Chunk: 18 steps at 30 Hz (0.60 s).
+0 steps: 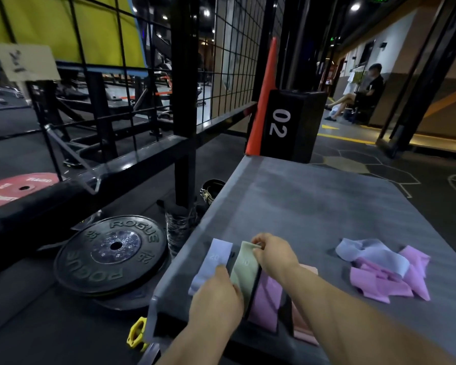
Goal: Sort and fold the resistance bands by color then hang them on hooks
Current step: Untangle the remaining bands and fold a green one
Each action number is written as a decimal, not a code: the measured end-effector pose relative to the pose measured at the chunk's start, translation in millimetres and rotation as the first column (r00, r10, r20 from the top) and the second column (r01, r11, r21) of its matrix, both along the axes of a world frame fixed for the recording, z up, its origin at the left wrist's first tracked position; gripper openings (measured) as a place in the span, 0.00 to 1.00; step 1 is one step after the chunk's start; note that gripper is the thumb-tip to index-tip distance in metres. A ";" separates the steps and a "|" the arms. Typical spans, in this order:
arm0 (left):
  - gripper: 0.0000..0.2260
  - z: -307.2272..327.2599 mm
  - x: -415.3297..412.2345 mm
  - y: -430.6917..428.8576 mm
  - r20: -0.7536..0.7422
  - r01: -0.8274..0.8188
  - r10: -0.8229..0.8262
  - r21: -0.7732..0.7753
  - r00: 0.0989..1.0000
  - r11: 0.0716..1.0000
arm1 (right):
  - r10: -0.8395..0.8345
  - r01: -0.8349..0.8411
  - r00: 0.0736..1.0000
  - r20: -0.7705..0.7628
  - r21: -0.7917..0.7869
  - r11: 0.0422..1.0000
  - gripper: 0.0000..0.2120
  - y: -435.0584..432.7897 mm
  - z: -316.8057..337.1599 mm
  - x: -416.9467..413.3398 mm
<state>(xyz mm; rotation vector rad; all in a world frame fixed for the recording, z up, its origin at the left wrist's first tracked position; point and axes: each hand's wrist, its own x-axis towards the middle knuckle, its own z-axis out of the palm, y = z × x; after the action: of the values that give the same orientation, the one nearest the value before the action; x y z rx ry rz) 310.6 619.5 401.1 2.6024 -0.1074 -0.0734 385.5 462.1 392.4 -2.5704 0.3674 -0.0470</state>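
Note:
On the near left corner of a grey padded box [313, 206] lie folded bands side by side: a lavender band [211, 262], a pale green band [244, 270], a pink band [267, 299] and a peach band [304, 325]. My right hand [274, 250] pinches the far end of the green band. My left hand [216, 301] holds its near end, lying across the lavender and green bands. At the right of the box sits a loose pile with a lavender band [374, 252] over crumpled pink bands [390, 280].
A black Rogue weight plate [111, 252] lies on the floor left of the box, with a yellow collar clamp [137, 333] near it. A black wire-grid rack [148, 83] stands behind. A black "02" box [287, 125], an orange cone [265, 96] and a seated person [363, 90] are farther back.

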 end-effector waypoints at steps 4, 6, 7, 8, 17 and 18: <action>0.19 -2.9 -1.4 -2.3 -0.032 -0.011 0.013 0.060 0.999 0.998 | 0.027 -0.028 1.000 -0.015 -0.093 0.995 0.15 4.9 -4.3 1.5; 0.17 -5.6 -0.2 -2.2 -0.025 -0.002 0.004 0.079 1.000 0.997 | 0.037 -0.038 0.999 -0.004 -0.124 0.992 0.16 6.4 -6.8 2.1; 0.15 -6.4 0.2 -1.7 -0.026 0.007 -0.005 0.084 1.000 0.996 | 0.046 -0.046 0.999 -0.003 -0.139 0.989 0.16 6.8 -8.2 1.9; 0.13 -7.1 0.8 -0.9 -0.028 0.014 -0.011 0.081 1.000 0.997 | 0.054 -0.055 0.999 -0.006 -0.153 0.987 0.16 7.1 -9.5 1.5; 0.12 -13.9 7.2 6.9 0.011 -0.026 0.027 -0.076 1.000 0.997 | 0.097 -0.090 0.995 0.020 -0.224 0.970 0.16 10.1 -14.5 -1.8; 0.13 -14.2 8.0 7.8 0.012 -0.027 0.029 -0.098 1.000 0.995 | 0.098 -0.090 0.995 0.022 -0.225 0.970 0.16 10.4 -13.8 -2.7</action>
<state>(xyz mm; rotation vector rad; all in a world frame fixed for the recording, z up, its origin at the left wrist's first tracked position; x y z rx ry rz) 318.6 627.3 386.8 2.5057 -0.0775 -0.0392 382.7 472.5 378.6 -2.8028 0.2387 -0.1010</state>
